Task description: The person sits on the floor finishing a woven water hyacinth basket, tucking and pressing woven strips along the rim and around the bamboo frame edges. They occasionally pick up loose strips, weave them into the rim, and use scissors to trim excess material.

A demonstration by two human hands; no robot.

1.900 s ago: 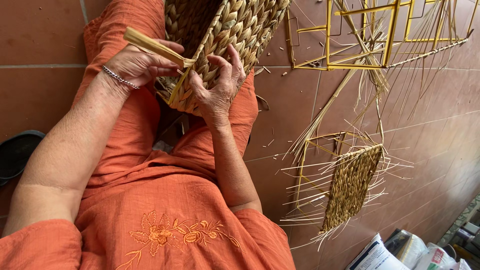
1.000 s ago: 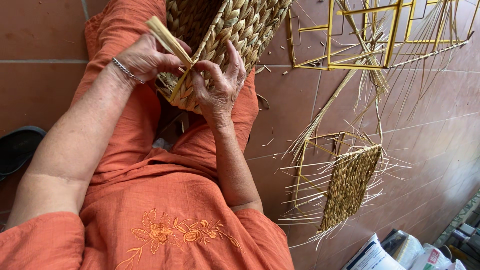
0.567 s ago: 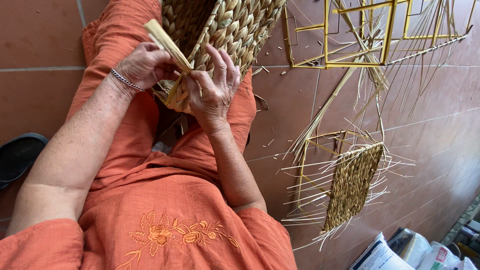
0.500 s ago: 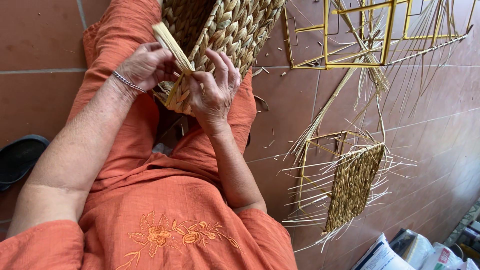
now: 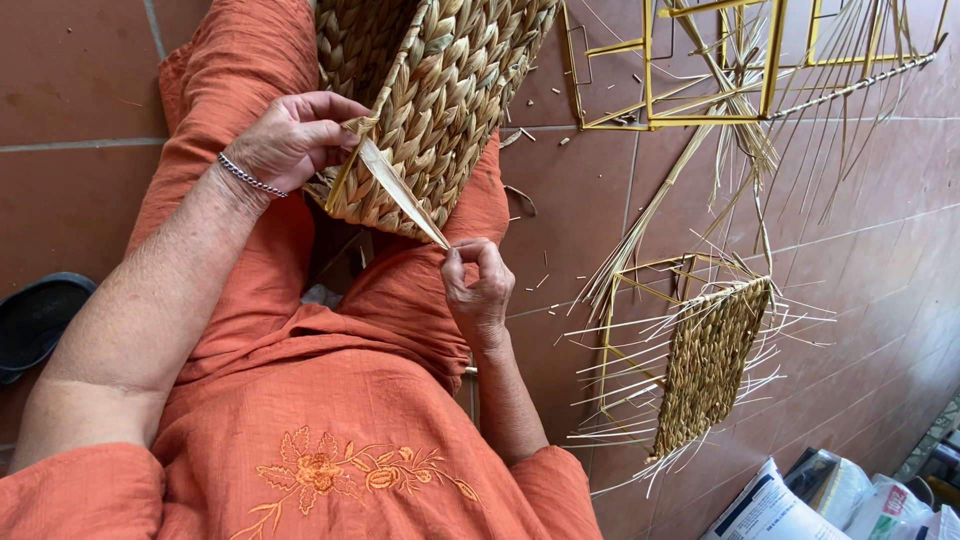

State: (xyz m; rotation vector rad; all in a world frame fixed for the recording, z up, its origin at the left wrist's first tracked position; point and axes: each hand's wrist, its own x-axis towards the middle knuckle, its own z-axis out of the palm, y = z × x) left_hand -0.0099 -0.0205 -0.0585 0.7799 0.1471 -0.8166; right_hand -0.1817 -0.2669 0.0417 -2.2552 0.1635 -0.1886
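A half-woven basket [image 5: 440,95] of thick braided straw rests on the person's lap, tilted, reaching from the centre of the view up to the top edge at about 12 o'clock. The left hand [image 5: 295,140] sits at 10 o'clock of centre, its fingers curled and pressed together against the basket's yellow wire rim, where they clamp the root of a flat pale straw strand [image 5: 400,192]. That strand runs taut down and to the right, toward 5 o'clock from the left hand, to the right hand [image 5: 478,290] just below the basket's lower corner. There the thumb and forefinger pinch the strand's tip while the other fingers fold loosely into the palm. A thin silver bracelet [image 5: 250,178] circles the left wrist. The lap and sleeves are covered by an orange garment [image 5: 330,400] with a stitched flower at 6 o'clock. On the terracotta tile floor [image 5: 70,90], at 3 o'clock, lies a small woven panel [image 5: 708,365] on a yellow wire frame with loose straw ends bristling from its sides. At 1 o'clock stand empty yellow wire frames [image 5: 710,70] amid scattered straw stalks. A dark sandal [image 5: 40,320] shows at 9 o'clock, and bagged packets [image 5: 800,500] sit at 4 o'clock, in the corner.
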